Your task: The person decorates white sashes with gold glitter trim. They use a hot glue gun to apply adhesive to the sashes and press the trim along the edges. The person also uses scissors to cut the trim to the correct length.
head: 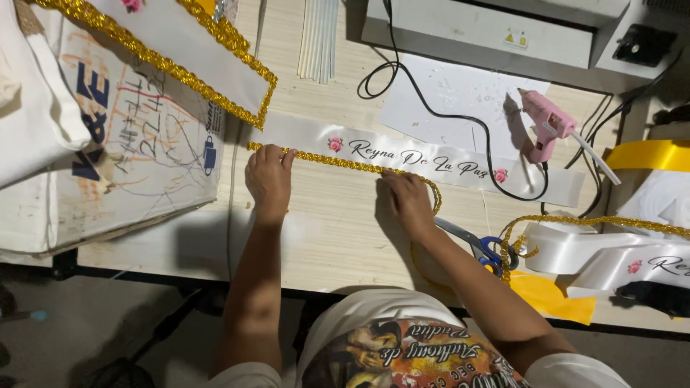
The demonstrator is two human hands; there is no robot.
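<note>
A white satin sash [309,136] with black script and small pink roses lies across the wooden table [338,237]. A gold glitter trim [338,163] runs along its near edge. My left hand [269,178] presses the trim's left end down with its fingertips. My right hand [407,198] presses the trim flat further right, where the trim curves toward me. A pink hot glue gun [544,128] stands on white paper [453,93] behind the sash, to the right.
Blue-handled scissors [480,247] lie by my right forearm. More white ribbon [611,255] with gold trim is piled at right, over a yellow sheet [553,296]. A scribbled cardboard box [129,144] stands left. Glue sticks [318,36], a grey machine [489,29] and a black cable [431,115] sit behind.
</note>
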